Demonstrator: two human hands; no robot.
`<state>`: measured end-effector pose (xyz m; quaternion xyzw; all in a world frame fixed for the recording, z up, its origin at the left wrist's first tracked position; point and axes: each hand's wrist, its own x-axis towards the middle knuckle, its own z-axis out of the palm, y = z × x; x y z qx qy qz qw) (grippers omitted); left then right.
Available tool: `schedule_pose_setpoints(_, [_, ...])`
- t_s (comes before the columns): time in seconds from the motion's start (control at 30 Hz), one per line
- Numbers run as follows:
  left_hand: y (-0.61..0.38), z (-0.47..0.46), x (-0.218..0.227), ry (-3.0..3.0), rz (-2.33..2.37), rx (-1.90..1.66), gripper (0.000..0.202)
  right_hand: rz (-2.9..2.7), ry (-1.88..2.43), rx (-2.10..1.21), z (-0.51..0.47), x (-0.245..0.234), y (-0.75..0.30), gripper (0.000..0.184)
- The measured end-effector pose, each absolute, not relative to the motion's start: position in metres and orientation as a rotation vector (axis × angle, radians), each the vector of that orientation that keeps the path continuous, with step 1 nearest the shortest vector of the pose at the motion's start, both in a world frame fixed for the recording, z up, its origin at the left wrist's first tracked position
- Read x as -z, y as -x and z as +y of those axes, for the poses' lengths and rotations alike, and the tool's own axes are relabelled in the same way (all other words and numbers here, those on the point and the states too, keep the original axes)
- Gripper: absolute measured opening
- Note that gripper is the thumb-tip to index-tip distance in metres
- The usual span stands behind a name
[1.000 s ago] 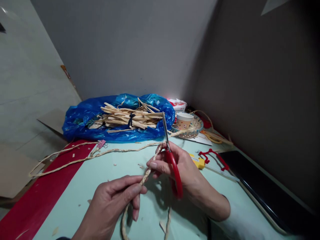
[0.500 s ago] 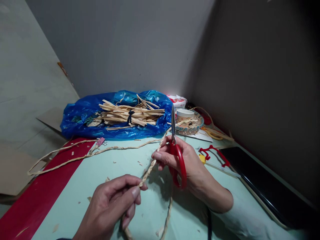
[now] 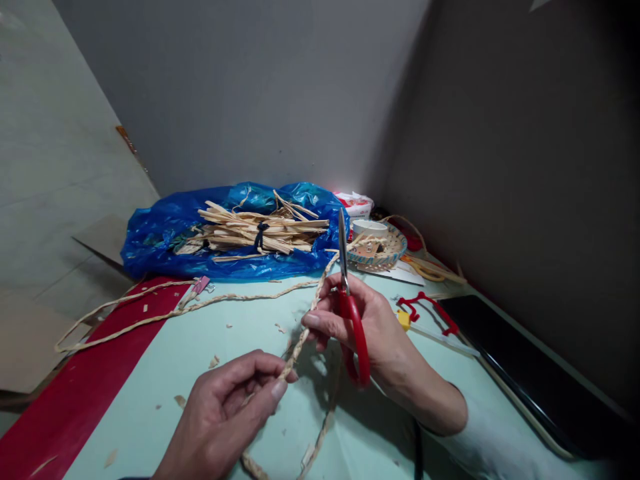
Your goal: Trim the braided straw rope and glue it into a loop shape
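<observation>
A pale braided cord (image 3: 299, 348) runs slantwise between my two hands above the table. My left hand (image 3: 227, 407) is closed, pinching the cord between thumb and index finger. Higher up, my right hand (image 3: 357, 327) pinches the same cord with thumb and fingertips. That hand also carries red-handled scissors (image 3: 358, 337), their blades pointing up and closed together. Below my hands the cord hangs in a loop toward the near edge of view. Another length of it lies across the table to the left, near a pink binder clip (image 3: 201, 285).
A blue plastic bag (image 3: 155, 220) at the back holds a tied bundle of dry strips (image 3: 265, 230). Right of it sit a small woven basket (image 3: 395, 250) and a white roll (image 3: 370, 229). A black tablet-like slab (image 3: 520, 373) lies at the right. Scraps dot the pale green table (image 3: 200, 333).
The scissors have tilted slightly left in my right hand. The hanging loop of cord below has shifted left. Both hands keep their pinch on the cord.
</observation>
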<state>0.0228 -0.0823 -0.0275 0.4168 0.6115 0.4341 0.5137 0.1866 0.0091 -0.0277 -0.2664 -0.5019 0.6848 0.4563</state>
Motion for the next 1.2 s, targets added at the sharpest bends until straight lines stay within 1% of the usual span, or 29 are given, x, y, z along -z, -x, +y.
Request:
schedule_pose_setpoints(0.1, [-0.018, -0.082, 0.033, -1.001, 1.437, -1.019, 0.035, -1.24, 0.654, -1.707, 0.008, 0.029, -0.186, 0.036])
schedule_pose_setpoints(0.17, [-0.014, -0.08, 0.035, -1.01, 1.395, -1.003, 0.033, -1.259, 0.655, -1.728, 0.007, 0.028, -0.185, 0.036])
schedule_pose_setpoints(0.27, [-0.012, -0.079, 0.037, -1.01, 1.334, -1.028, 0.029, -1.291, 0.65, -1.767, 0.006, 0.028, -0.184, 0.031])
schedule_pose_setpoints(0.37, [-0.013, -0.078, 0.036, -1.016, 1.301, -1.046, 0.031, -1.308, 0.609, -1.776, 0.006, 0.027, -0.184, 0.028])
schedule_pose_setpoints(0.53, [-0.018, -0.079, 0.032, -1.017, 1.281, -1.078, 0.03, -1.462, 0.634, -1.717, 0.003, 0.026, -0.187, 0.03])
schedule_pose_setpoints(0.6, [-0.02, -0.08, 0.031, -0.998, 1.333, -1.116, 0.03, -1.541, 0.663, -1.697, 0.001, 0.025, -0.186, 0.029])
schedule_pose_setpoints(0.7, [-0.022, -0.082, 0.032, -1.01, 1.406, -1.155, 0.032, -1.572, 0.72, -1.689, -0.002, 0.023, -0.183, 0.032])
schedule_pose_setpoints(0.83, [-0.022, -0.082, 0.032, -1.016, 1.397, -1.181, 0.026, -1.591, 0.801, -1.682, -0.001, 0.023, -0.183, 0.035])
schedule_pose_setpoints(0.9, [-0.021, -0.08, 0.032, -0.948, 1.364, -1.202, 0.023, -1.724, 0.873, -1.538, 0.001, 0.023, -0.187, 0.03])
schedule_pose_setpoints(1.0, [-0.02, -0.077, 0.03, -0.805, 1.291, -1.26, 0.018, -2.048, 0.98, -1.075, 0.007, 0.02, -0.198, 0.018])
schedule_pose_setpoints(1.07, [-0.021, -0.076, 0.028, -0.735, 1.251, -1.305, 0.016, -2.217, 0.988, -0.842, 0.008, 0.018, -0.205, 0.013])
schedule_pose_setpoints(1.2, [-0.022, -0.078, 0.022, -0.665, 1.242, -1.372, 0.02, -2.48, 1.021, -0.496, 0.006, 0.015, -0.212, 0.018])
